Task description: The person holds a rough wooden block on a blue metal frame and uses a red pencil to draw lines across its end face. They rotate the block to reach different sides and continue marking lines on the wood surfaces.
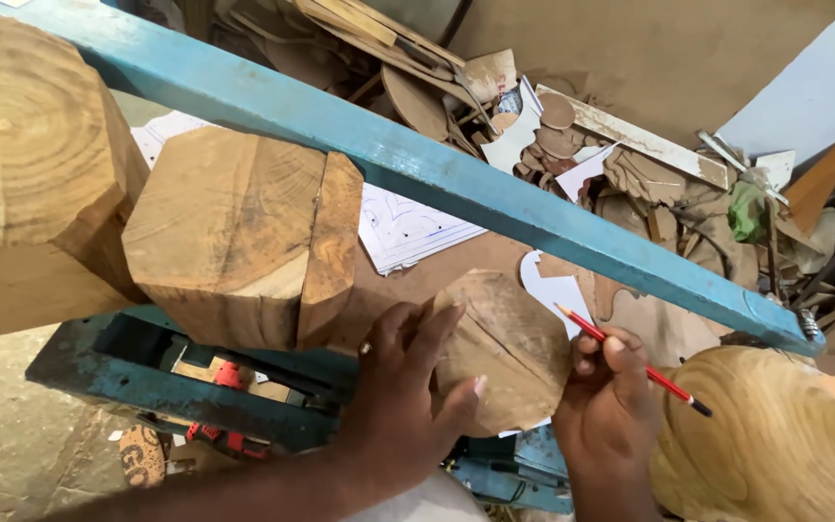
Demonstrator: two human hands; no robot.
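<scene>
The left hand (pixel 398 396) lay flat with fingers spread on a rounded wooden template (pixel 500 348), pressing it down just below the blue metal beam (pixel 456 184), while the right hand (pixel 606 401) had its fingers pinched shut round a red pencil (pixel 630 360) whose tip sat at the template's upper right edge. No traced line showed there, so I judged the marking barely started, most of the outline left. What lay under the template, its lower edge and the carved pale wood piece (pixel 775 435) at right were hidden or cut off
</scene>
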